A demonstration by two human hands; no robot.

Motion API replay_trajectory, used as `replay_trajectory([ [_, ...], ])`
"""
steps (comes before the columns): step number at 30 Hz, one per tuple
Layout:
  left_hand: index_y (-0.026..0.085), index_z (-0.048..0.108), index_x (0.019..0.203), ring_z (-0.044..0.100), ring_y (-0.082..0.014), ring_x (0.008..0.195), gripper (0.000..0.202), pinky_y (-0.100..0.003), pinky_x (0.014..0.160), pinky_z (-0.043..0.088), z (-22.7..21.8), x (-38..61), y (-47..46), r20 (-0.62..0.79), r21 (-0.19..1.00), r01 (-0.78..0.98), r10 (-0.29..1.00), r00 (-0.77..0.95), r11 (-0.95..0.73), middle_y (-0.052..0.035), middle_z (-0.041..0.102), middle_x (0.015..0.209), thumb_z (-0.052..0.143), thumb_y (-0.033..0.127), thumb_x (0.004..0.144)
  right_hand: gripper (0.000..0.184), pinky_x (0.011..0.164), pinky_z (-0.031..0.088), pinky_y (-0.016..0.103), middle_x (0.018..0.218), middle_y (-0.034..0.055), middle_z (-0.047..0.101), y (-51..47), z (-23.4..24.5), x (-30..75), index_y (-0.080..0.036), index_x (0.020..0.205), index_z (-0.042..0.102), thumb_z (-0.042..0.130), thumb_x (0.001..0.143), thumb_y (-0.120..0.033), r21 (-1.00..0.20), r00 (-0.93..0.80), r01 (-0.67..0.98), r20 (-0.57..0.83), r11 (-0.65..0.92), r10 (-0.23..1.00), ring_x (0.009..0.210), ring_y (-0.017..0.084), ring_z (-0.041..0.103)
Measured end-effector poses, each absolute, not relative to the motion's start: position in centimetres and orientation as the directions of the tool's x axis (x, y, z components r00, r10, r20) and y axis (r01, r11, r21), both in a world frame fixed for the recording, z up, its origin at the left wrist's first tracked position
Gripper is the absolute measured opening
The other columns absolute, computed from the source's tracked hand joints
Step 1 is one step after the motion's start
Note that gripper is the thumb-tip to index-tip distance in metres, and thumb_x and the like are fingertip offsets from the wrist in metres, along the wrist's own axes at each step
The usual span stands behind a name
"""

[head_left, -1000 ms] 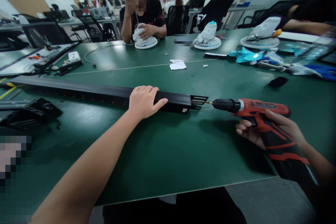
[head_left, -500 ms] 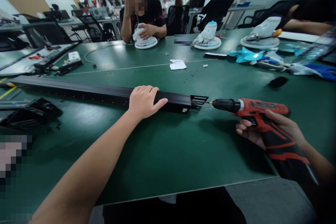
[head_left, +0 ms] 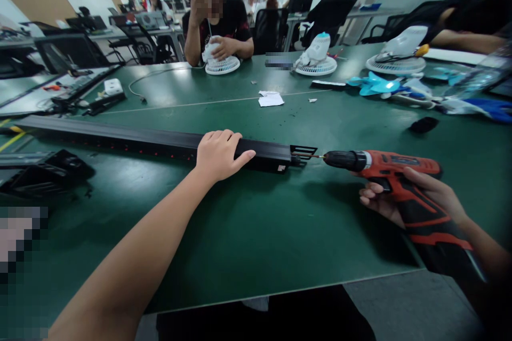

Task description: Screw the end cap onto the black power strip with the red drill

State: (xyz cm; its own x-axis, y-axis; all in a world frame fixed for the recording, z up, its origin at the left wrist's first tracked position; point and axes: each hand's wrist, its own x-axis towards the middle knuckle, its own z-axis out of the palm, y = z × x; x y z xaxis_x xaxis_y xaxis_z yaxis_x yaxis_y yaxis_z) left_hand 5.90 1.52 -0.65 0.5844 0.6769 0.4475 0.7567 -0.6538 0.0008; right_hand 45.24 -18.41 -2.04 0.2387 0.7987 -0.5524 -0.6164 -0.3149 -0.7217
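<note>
A long black power strip (head_left: 132,139) lies across the green table (head_left: 248,224), with a row of red marks along its front side. My left hand (head_left: 219,154) presses down on it near its right end, fingers curled over the top. My right hand (head_left: 404,198) grips the handle of a red and black cordless drill (head_left: 384,164). The drill lies level, and its bit touches the bracket at the strip's right end (head_left: 303,153).
A person sits across the table holding a small white fan (head_left: 221,62). More white fans (head_left: 318,58), blue fan blades (head_left: 374,85) and paper scraps (head_left: 271,98) lie further back. Black parts (head_left: 44,168) sit at the left. The table's front edge runs just below my arms.
None in my hands or the drill. The person opposite has raised a hand to the face again.
</note>
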Motion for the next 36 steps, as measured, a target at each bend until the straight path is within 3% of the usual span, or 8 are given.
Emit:
replay_trajectory([
  [11, 0.019, 0.074, 0.126, 0.069, -0.0349, 0.120, 0.066, -0.050, 0.107, 0.049, -0.49, 5.91, 1.43, 0.439, 0.017, 0.755, 0.683, 0.583, -0.655, -0.0147, 0.077, 0.127, 0.037, 0.070, 0.107, 0.051, 0.077, 0.072, 0.035, 0.074, 0.0083, 0.070, -18.29, -1.73, 44.91, -0.019, 0.119, 0.083, 0.064, 0.090, -0.056, -0.719, 0.257, -0.619, -0.565, -0.315, 0.784, 0.074, 0.028, 0.074],
  [19, 0.018, 0.072, 0.131, 0.070, -0.0351, 0.119, 0.067, -0.051, 0.106, 0.050, -0.64, 5.87, 1.38, 0.459, 0.017, 0.748, 0.670, 0.583, -0.663, -0.0150, 0.077, 0.126, 0.036, 0.070, 0.108, 0.051, 0.075, 0.071, 0.035, 0.073, 0.0089, 0.070, -18.44, -1.41, 44.58, -0.019, 0.119, 0.083, 0.067, 0.087, -0.055, -0.723, 0.273, -0.618, -0.567, -0.310, 0.777, 0.074, 0.029, 0.073],
  [25, 0.019, 0.074, 0.127, 0.070, -0.0351, 0.115, 0.068, -0.050, 0.105, 0.050, -0.57, 5.89, 1.39, 0.460, 0.000, 0.752, 0.668, 0.586, -0.659, -0.0143, 0.078, 0.122, 0.036, 0.071, 0.108, 0.046, 0.077, 0.072, 0.037, 0.073, 0.0080, 0.070, -18.38, -1.52, 44.76, -0.024, 0.118, 0.082, 0.066, 0.089, -0.055, -0.730, 0.264, -0.610, -0.553, -0.308, 0.790, 0.074, 0.029, 0.073],
  [36, 0.021, 0.074, 0.125, 0.070, -0.0344, 0.111, 0.067, -0.050, 0.102, 0.051, -0.93, 5.79, 1.62, 0.492, -0.004, 0.743, 0.646, 0.584, -0.669, -0.0134, 0.077, 0.119, 0.035, 0.072, 0.108, 0.047, 0.080, 0.071, 0.034, 0.075, 0.0074, 0.071, -18.39, -1.52, 44.54, -0.023, 0.117, 0.083, 0.064, 0.090, -0.057, -0.747, 0.275, -0.581, -0.554, -0.323, 0.786, 0.075, 0.028, 0.074],
])
